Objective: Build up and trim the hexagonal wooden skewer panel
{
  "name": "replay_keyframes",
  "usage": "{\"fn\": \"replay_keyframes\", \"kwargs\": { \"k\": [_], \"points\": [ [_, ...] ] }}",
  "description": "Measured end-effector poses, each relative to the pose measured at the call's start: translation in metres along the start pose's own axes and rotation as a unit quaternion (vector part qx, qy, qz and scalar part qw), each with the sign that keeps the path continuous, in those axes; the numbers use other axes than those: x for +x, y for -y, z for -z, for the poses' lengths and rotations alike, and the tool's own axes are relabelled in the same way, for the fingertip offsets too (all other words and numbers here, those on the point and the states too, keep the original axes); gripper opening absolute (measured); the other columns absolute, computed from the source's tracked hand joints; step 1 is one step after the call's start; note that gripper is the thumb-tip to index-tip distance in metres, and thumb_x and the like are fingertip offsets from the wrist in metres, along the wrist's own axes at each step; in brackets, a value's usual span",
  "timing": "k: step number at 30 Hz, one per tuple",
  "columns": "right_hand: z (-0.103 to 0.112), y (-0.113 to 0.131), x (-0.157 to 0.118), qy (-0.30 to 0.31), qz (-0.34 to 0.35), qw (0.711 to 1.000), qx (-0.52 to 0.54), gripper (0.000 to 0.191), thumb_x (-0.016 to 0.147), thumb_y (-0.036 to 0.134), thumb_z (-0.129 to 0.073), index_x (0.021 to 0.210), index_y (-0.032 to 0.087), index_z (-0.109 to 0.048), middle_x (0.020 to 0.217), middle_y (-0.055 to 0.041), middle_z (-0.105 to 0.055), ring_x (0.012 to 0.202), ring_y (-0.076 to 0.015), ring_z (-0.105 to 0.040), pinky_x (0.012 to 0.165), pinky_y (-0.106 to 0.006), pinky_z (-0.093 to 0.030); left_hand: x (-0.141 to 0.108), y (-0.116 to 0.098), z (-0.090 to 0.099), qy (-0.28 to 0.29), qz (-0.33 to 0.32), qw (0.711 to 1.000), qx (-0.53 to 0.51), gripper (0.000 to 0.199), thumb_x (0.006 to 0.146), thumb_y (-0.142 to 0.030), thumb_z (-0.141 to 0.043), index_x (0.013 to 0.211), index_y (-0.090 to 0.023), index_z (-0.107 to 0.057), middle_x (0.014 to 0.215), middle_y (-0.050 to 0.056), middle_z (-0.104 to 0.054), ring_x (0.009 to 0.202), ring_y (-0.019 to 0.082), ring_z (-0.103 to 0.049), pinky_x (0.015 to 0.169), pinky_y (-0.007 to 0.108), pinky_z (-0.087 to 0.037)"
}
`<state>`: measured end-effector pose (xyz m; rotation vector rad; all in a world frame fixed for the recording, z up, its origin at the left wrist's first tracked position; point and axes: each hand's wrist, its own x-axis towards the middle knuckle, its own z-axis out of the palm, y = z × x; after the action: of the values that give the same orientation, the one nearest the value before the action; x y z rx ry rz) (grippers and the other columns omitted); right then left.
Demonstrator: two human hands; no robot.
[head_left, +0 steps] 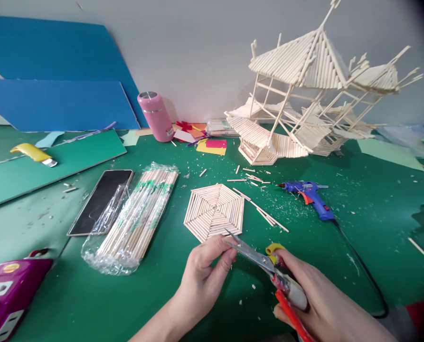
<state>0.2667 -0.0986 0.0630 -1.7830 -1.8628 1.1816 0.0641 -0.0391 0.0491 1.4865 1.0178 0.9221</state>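
My right hand (pixel 304 289) is wrapped round scissors (pixel 256 256) with yellow and red handles, their blades pointing up and left. The blade tips reach the fingertips of my left hand (pixel 208 275), which is pinched; what it holds is too small to make out. Just beyond it lies a flat polygonal panel (pixel 214 209) of wooden sticks in rings. Loose sticks (pixel 265 211) and short cut pieces are scattered to the panel's right and behind it.
Stick pavilion model (pixel 300 61) at the back right; blue glue gun (pixel 313 197) with a black cord at the right. Pink bottle (pixel 156 116) behind, bagged sticks (pixel 136 213), a phone (pixel 99 202) and yellow cutter (pixel 33 153) leftward. A purple power strip (pixel 15 294) sits front left.
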Motion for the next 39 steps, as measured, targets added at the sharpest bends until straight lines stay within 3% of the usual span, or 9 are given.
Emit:
{"fn": "replay_keyframes", "kwargs": {
  "k": [5, 12, 17, 21, 25, 28, 33, 36, 39],
  "points": [
    [-0.003, -0.007, -0.006, 0.021, -0.003, 0.997, -0.067, 0.028, 0.070, 0.032, -0.059, 0.095, 0.023, -0.048, 0.082, -0.0042, -0.064, 0.073, -0.0203, -0.063, 0.058, -0.026, -0.049, -0.002, -0.003, 0.002, 0.024, -0.030, 0.999, 0.013, 0.017, 0.081, -0.015, -0.054, 0.077, -0.021, -0.070, 0.065, 0.004, -0.062, 0.057, 0.014, -0.051, 0.056, 0.023, -0.039],
    [-0.006, -0.001, -0.011, 0.056, -0.030, 0.997, -0.035, 0.021, 0.073, 0.030, -0.056, 0.089, 0.023, -0.045, 0.075, -0.0021, -0.066, 0.064, -0.0182, -0.063, 0.052, -0.024, -0.047, -0.002, -0.005, 0.001, 0.054, -0.002, 0.998, -0.024, 0.018, 0.082, -0.019, -0.054, 0.073, -0.020, -0.070, 0.061, 0.004, -0.060, 0.052, 0.014, -0.049, 0.052, 0.024, -0.040],
    [-0.012, -0.008, -0.009, -0.007, -0.016, 1.000, -0.023, 0.018, 0.073, 0.030, -0.057, 0.083, 0.023, -0.045, 0.065, 0.0020, -0.063, 0.057, -0.0166, -0.062, 0.048, -0.022, -0.047, 0.001, -0.009, -0.001, 0.100, 0.013, 0.995, -0.015, 0.020, 0.083, -0.025, -0.053, 0.070, -0.019, -0.067, 0.058, 0.003, -0.057, 0.050, 0.012, -0.049, 0.048, 0.023, -0.040],
    [0.003, -0.040, 0.004, -0.119, -0.062, 0.989, -0.061, 0.026, 0.079, 0.045, -0.052, 0.094, 0.024, -0.048, 0.072, -0.0005, -0.067, 0.061, -0.0187, -0.066, 0.052, -0.024, -0.051, 0.002, -0.006, -0.003, 0.124, 0.075, 0.988, -0.051, 0.019, 0.084, -0.031, -0.052, 0.076, -0.017, -0.062, 0.057, 0.000, -0.055, 0.047, 0.010, -0.048, 0.046, 0.021, -0.039],
    [0.028, -0.080, 0.018, -0.249, -0.087, 0.936, -0.234, 0.038, 0.076, 0.052, -0.052, 0.101, 0.023, -0.051, 0.097, -0.0083, -0.065, 0.082, -0.0276, -0.066, 0.062, -0.035, -0.052, 0.009, -0.001, 0.000, 0.067, 0.110, 0.982, -0.137, 0.018, 0.083, -0.033, -0.054, 0.079, -0.017, -0.060, 0.062, 0.001, -0.060, 0.050, 0.011, -0.053, 0.052, 0.023, -0.043],
    [0.043, -0.093, 0.015, -0.242, -0.073, 0.926, -0.279, 0.043, 0.076, 0.052, -0.051, 0.106, 0.022, -0.052, 0.107, -0.0102, -0.061, 0.090, -0.0284, -0.063, 0.067, -0.036, -0.052, 0.017, 0.001, 0.007, -0.018, 0.083, 0.983, -0.160, 0.013, 0.077, -0.029, -0.062, 0.074, -0.016, -0.063, 0.067, 0.002, -0.060, 0.060, 0.012, -0.054, 0.059, 0.023, -0.043],
    [0.073, -0.095, 0.009, -0.291, -0.125, 0.908, -0.274, 0.032, 0.080, 0.054, -0.044, 0.092, 0.027, -0.057, 0.103, -0.0057, -0.062, 0.067, -0.0214, -0.063, 0.055, -0.032, -0.047, 0.028, 0.006, 0.023, -0.163, 0.031, 0.967, -0.195, 0.008, 0.074, -0.025, -0.066, 0.078, -0.018, -0.066, 0.070, -0.001, -0.056, 0.062, 0.009, -0.046, 0.056, 0.019, -0.038],
    [0.091, -0.106, 0.028, -0.300, -0.179, 0.906, -0.238, 0.034, 0.079, 0.050, -0.044, 0.097, 0.021, -0.052, 0.103, -0.0124, -0.061, 0.086, -0.0260, -0.061, 0.067, -0.033, -0.046, 0.030, 0.010, 0.029, -0.196, 0.034, 0.954, -0.223, 0.012, 0.074, -0.026, -0.067, 0.082, -0.017, -0.066, 0.067, -0.001, -0.057, 0.059, 0.008, -0.047, 0.057, 0.020, -0.039],
    [0.098, -0.119, 0.054, -0.270, -0.205, 0.915, -0.219, 0.036, 0.072, 0.048, -0.051, 0.092, 0.019, -0.052, 0.095, -0.0136, -0.063, 0.081, -0.0277, -0.062, 0.064, -0.033, -0.045, 0.030, 0.015, 0.030, -0.190, 0.045, 0.950, -0.245, 0.014, 0.073, -0.027, -0.068, 0.081, -0.016, -0.065, 0.063, -0.001, -0.057, 0.057, 0.009, -0.049, 0.058, 0.021, -0.039]
  ]
}}
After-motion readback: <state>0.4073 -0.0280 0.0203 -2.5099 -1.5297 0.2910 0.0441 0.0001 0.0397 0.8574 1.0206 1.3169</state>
